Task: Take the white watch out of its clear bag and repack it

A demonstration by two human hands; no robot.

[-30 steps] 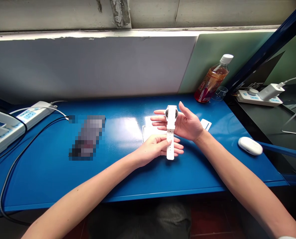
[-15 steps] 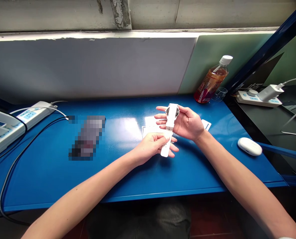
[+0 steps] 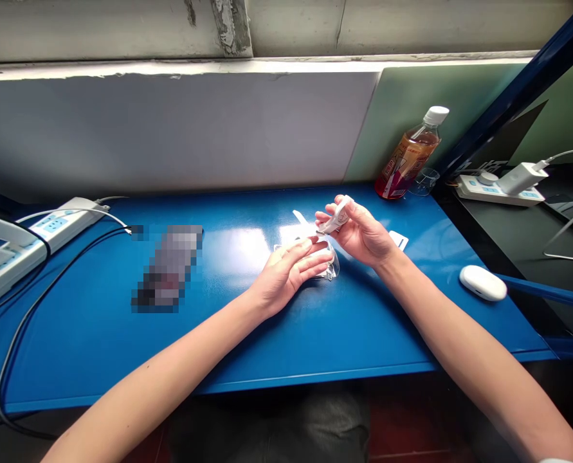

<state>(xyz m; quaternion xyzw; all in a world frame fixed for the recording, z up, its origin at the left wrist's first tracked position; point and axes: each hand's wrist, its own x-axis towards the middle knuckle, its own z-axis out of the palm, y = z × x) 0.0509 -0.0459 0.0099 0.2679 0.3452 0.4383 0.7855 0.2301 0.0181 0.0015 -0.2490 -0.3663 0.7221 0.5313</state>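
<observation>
My right hand (image 3: 361, 235) is closed round a white wristwatch (image 3: 337, 217), which it holds just above the blue table (image 3: 247, 321), tilted over to the left. One white strap end (image 3: 300, 217) pokes out to the left of the hand. My left hand (image 3: 289, 270) lies with its fingers stretched out flat, on or just over a clear plastic wrapper (image 3: 327, 265) that rests on the table below the watch. The left fingertips come close to the watch, and I cannot tell whether they touch it.
A blurred dark object (image 3: 168, 267) lies to the left. White power strips (image 3: 49, 225) with cables sit at the far left. A bottle of amber drink (image 3: 409, 154) stands at the back right, near a small white card (image 3: 399, 240). A white oval case (image 3: 483, 283) lies right.
My right hand turned the watch over from upright to lying sideways and closed round it. My left hand let go of the lower strap and dropped flat towards the wrapper.
</observation>
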